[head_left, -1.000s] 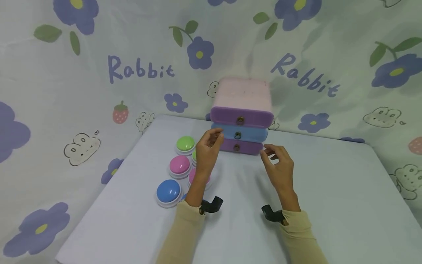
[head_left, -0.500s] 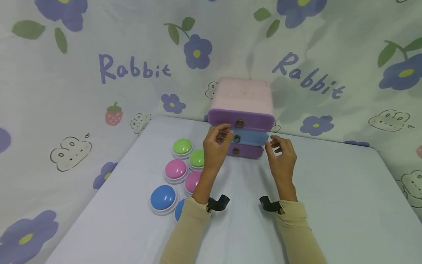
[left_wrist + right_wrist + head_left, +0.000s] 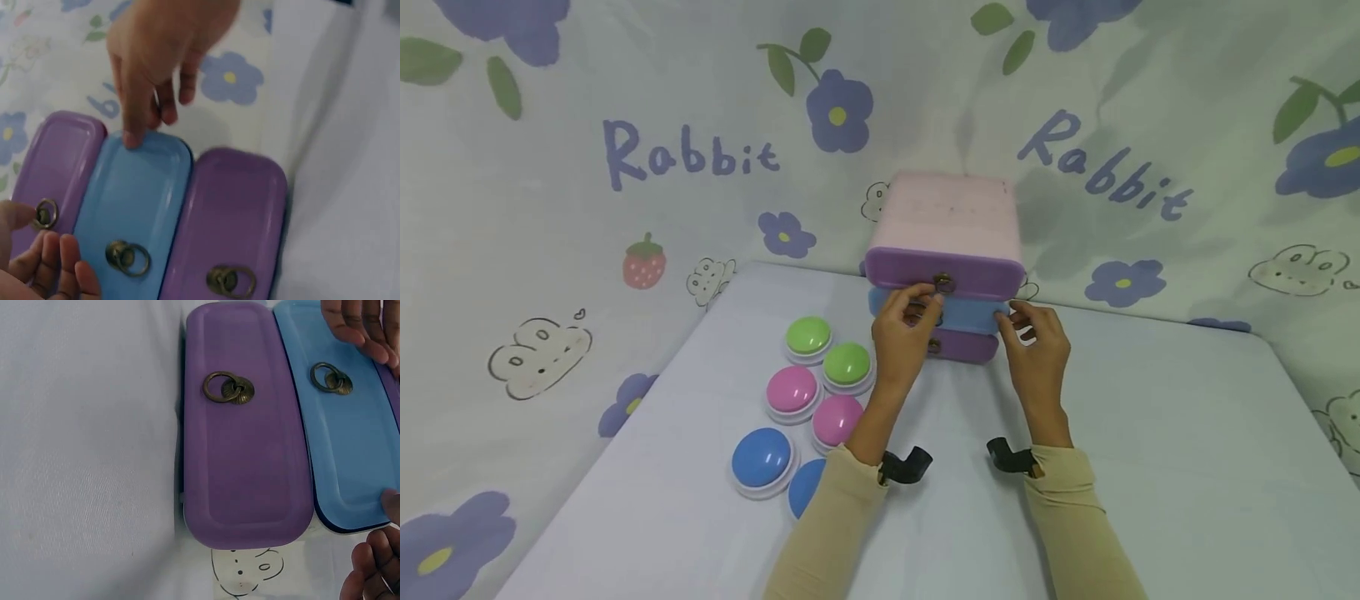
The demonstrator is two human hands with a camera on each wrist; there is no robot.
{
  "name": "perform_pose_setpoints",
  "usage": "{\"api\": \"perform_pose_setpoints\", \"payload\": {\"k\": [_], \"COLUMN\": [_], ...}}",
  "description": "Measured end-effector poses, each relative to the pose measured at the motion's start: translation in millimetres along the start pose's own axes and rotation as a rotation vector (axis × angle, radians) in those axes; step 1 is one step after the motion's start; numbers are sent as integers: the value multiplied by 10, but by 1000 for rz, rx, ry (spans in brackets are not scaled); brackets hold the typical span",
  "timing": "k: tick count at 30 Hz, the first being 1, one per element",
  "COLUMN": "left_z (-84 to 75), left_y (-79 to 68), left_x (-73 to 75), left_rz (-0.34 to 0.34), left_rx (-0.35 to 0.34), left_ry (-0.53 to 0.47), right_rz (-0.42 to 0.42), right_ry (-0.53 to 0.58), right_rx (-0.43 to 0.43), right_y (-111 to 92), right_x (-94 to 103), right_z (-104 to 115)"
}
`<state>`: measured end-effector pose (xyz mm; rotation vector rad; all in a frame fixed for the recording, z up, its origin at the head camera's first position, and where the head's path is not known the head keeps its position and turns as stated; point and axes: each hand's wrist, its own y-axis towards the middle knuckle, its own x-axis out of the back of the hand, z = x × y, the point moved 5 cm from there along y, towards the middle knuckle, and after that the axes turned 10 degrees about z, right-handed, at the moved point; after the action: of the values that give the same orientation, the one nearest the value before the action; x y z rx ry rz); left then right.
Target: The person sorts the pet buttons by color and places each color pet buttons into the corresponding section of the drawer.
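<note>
A small drawer cabinet point(image 3: 952, 208) with a pale pink top stands at the back. Its fronts are a purple top drawer point(image 3: 898, 268), a blue middle drawer point(image 3: 966, 315) and a purple bottom drawer point(image 3: 972, 347), each with a brass ring pull. My left hand point(image 3: 904, 337) pinches the top drawer's ring pull point(image 3: 47, 214) between thumb and index finger; its other fingers are curled below. With the thumb on the blue front's right end, my right hand point(image 3: 1037, 354) grips the cabinet's side; its other fingers point(image 3: 375, 559) curl beside that edge, partly out of view.
Several round domed push buttons on white bases stand left of my left arm: green point(image 3: 808, 335), pink point(image 3: 792, 389) and blue point(image 3: 762, 457). My left sleeve partly covers the nearest blue one. A patterned cloth point(image 3: 700, 75) hangs behind the white table point(image 3: 1187, 433).
Both hands have moved in to the cabinet. The left hand has gone right and up to the top ring pull; the right hand now touches the blue drawer's right end.
</note>
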<state>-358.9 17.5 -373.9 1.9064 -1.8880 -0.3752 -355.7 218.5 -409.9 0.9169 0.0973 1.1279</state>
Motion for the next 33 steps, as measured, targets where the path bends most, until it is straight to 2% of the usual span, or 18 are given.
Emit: {"api": "perform_pose_setpoints", "payload": {"k": [3,6,13,21,23,30,33], "left_z": [143,181,148,140,104,-193,-163], "left_y": [24,18,-15,-82,-100,-196,-209], "left_x": [-19,-21,-12,-8,-5,27,27], "left_rz": [-23,-32,-25,-17,-16,-12,-16], "left_rx": [88,141,140,177,183,184,198], "left_ry": [-84,-156,-224,-290,-294,-278,-258], "right_rz": [1,6,-4,-3,-5,-8,-1], "right_ry": [4,3,-7,-1,-4,-14,-24], "right_rx": [0,6,33,30,25,11,6], "right_y": [1,-4,-9,7,10,6,2], "right_x": [-6,-12,9,7,9,29,34], "right_z": [12,24,39,30,17,-1,3]}}
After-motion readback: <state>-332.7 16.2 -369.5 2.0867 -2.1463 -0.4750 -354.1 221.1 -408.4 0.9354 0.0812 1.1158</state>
